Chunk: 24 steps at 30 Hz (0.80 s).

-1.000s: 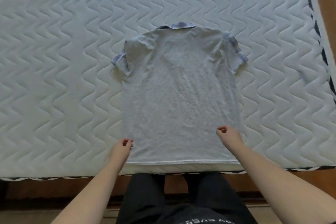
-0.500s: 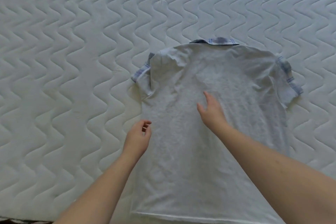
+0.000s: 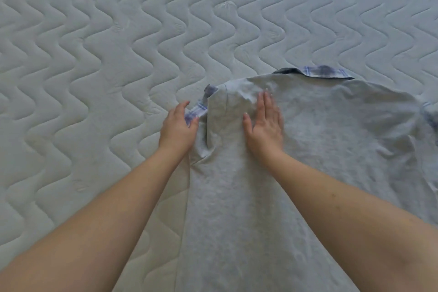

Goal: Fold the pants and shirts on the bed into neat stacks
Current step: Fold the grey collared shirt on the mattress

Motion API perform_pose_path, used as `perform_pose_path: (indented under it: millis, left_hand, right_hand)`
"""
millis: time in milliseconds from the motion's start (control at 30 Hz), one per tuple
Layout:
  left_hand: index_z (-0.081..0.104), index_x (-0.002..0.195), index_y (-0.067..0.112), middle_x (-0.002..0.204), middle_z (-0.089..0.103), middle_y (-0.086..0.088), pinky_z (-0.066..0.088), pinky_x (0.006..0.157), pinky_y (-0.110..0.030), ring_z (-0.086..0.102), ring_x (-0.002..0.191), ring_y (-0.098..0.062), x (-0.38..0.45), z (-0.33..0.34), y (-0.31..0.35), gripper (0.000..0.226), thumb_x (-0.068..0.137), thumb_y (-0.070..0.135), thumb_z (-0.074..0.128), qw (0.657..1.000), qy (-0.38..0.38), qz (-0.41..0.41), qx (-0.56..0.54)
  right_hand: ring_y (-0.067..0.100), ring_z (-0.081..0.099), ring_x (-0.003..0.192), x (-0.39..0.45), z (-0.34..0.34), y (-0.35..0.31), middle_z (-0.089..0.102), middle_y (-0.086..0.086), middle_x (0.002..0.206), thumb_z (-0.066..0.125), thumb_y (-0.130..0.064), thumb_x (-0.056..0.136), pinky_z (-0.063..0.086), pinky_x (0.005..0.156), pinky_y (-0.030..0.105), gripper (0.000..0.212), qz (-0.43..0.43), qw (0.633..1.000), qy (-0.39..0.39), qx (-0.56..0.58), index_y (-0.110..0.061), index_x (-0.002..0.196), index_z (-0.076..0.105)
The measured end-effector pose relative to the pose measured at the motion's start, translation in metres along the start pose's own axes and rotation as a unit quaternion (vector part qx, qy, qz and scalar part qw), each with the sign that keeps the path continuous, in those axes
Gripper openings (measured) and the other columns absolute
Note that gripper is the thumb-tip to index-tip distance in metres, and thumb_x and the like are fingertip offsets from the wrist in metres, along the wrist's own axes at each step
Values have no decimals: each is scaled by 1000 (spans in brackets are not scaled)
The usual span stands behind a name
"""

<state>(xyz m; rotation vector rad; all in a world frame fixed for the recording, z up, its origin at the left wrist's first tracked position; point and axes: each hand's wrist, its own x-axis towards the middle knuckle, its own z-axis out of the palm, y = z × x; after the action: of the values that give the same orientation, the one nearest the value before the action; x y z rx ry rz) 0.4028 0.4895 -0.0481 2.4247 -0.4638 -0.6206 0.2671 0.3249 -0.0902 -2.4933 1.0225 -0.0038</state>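
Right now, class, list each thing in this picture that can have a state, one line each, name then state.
grey shirt: spread flat, back side up, not yet folded.
left sleeve: sticking out sideways, its plaid cuff pinched.
collar: lying flat at the far end.
left hand: grip closed on the sleeve cuff.
right hand: fingers straight, pressing flat on the shirt.
mattress: bare, quilted.

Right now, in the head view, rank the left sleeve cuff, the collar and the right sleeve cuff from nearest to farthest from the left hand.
From the left hand:
1. Left sleeve cuff, plaid, pinched at its fingertips.
2. Collar, at the shirt's far top edge, right of both hands.
3. Right sleeve cuff, at the frame's right edge.
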Motion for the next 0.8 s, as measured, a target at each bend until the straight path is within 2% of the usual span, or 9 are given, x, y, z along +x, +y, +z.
perform_pose_path:
  millis: [100,200,400,467,567,633,700,733,800]
  left_hand:
    - [47,141,13,132,53,-15,39,105,-37,50,121,-31,11,14,-5,51,93,27,62,1000,-28,-6,11]
    - [50,137,17,130,53,-13,39,103,-40,48,121,-32,18,24,-11,55,87,31,67,999,-2,-22,40]
    - [38,146,20,135,45,-14,38,104,-43,45,124,-32,55,29,15,74,83,41,70,999,-28,5,44]
    - [42,143,20,135,47,-13,38,103,-42,44,126,-33,73,33,26,66,85,41,66,997,-55,1,50]
    - [60,124,15,126,54,-15,42,98,-37,50,120,-34,87,35,34,43,90,41,62,995,-68,3,68]
    - [60,113,11,114,59,-10,40,86,-24,55,107,-26,82,30,30,34,91,36,64,1000,-22,17,-4]
    - [51,101,20,90,59,9,33,63,-13,54,78,-5,67,17,19,22,92,37,63,996,59,22,-66]
    - [46,96,24,80,54,18,33,58,-12,49,66,1,59,9,10,22,93,40,61,992,99,22,-75]
    - [43,93,27,73,50,21,30,56,-17,44,62,-4,43,-8,-13,22,93,41,60,985,151,3,-85]
  right_hand:
    - [8,-9,149,6,14,16,-6,-4,165,22,-51,99,-11,120,31,70,2,998,6,-67,-21,156,-3]
    - [12,-4,151,7,27,22,-4,-2,165,21,-54,96,-7,121,36,72,-5,996,21,-82,-22,157,-1]
    - [15,-6,150,12,31,23,-10,-5,163,15,-54,93,-8,121,40,69,1,993,-9,-119,-29,156,2]
    - [15,-6,150,12,32,23,-15,-8,160,15,-54,93,-8,121,40,68,2,992,-9,-123,-31,156,4]
    - [16,-6,150,13,34,24,-16,-8,160,17,-54,93,-10,120,40,68,8,991,-15,-134,-32,156,3]
    - [16,-6,150,13,35,25,-15,-8,160,17,-53,93,-10,120,40,68,7,990,-16,-137,-31,156,4]
    - [16,-5,150,14,35,25,-12,-7,160,17,-53,93,-10,120,39,67,8,991,-16,-134,-30,156,6]
    - [16,-3,150,13,35,25,-11,-7,161,17,-53,93,-10,120,39,67,9,991,-16,-133,-30,156,8]
    - [18,0,150,13,35,23,-7,-6,162,20,-52,93,-9,120,39,68,10,991,-16,-132,-29,156,12]
